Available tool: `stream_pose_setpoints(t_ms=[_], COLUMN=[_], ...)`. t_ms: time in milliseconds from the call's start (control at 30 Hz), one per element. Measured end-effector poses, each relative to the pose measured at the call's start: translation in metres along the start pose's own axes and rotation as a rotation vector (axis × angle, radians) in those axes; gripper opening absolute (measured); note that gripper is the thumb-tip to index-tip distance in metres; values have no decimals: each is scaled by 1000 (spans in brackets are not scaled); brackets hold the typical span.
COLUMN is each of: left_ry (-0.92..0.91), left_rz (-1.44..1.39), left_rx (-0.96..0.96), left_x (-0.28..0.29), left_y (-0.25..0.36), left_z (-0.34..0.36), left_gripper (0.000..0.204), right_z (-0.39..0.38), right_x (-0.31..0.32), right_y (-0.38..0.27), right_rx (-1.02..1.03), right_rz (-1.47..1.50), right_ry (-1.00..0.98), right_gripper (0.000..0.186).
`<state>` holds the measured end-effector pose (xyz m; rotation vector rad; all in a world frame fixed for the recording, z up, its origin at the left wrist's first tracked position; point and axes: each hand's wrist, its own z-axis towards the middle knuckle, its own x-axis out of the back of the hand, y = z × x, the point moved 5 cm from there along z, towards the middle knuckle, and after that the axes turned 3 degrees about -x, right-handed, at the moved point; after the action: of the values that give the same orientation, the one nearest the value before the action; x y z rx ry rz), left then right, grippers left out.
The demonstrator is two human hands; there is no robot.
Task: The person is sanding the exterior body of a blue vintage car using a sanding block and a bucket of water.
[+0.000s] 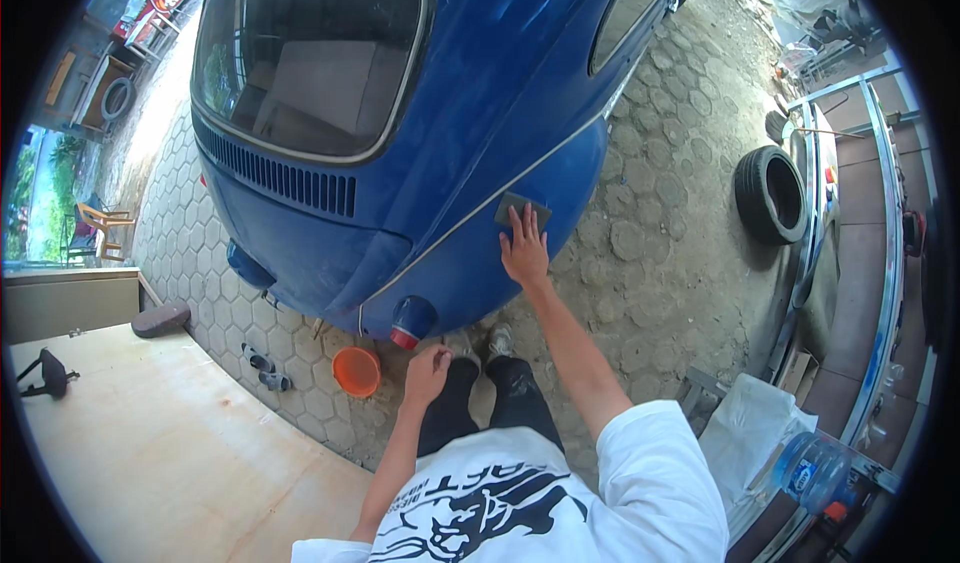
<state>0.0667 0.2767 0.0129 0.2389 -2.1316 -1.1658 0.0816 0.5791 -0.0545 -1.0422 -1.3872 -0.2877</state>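
My right hand [525, 250] lies flat with its fingers spread on a dark grey sheet of sandpaper [507, 209], pressing it against the rounded rear fender [562, 195] of a blue car [440, 178]. The fingers cover part of the sheet. Below the fender's lower end sits a tail light with a red lens [404, 338]. My left hand [427, 375] is closed just right of and below that lens, in front of my leg and apart from the car. Its curled fingers hide whatever may be inside.
An orange bucket [357, 372] and a pair of sandals [266, 367] are on the paving, left of my feet. A wooden board [170, 433] spans the lower left. To the right are a loose tyre [770, 195], a metal frame [880, 153] and a water bottle [815, 471].
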Motion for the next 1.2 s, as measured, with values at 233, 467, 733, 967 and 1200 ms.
stream_pose_setpoints(t_ms=[233, 467, 733, 967, 1200], left_ry=[39, -58, -950, -1021, -647], left_rz=[-1, -10, -45, -71, -279], left_rx=[-78, -10, -205, -281, -95], left_x=[55, 83, -10, 5, -10], left_y=[0, 9, 108, 130, 105], left_z=[26, 44, -2, 13, 52], left_gripper=[15, 19, 39, 25, 19], right_z=[26, 22, 38, 21, 36], right_x=[23, 23, 30, 32, 43], right_y=[-8, 4, 5, 6, 24], right_rx=[-51, -192, -163, -57, 51], right_rz=[57, 19, -29, -66, -39], right_ry=[-93, -344, -471, -419, -58], right_gripper=[62, 68, 66, 63, 57])
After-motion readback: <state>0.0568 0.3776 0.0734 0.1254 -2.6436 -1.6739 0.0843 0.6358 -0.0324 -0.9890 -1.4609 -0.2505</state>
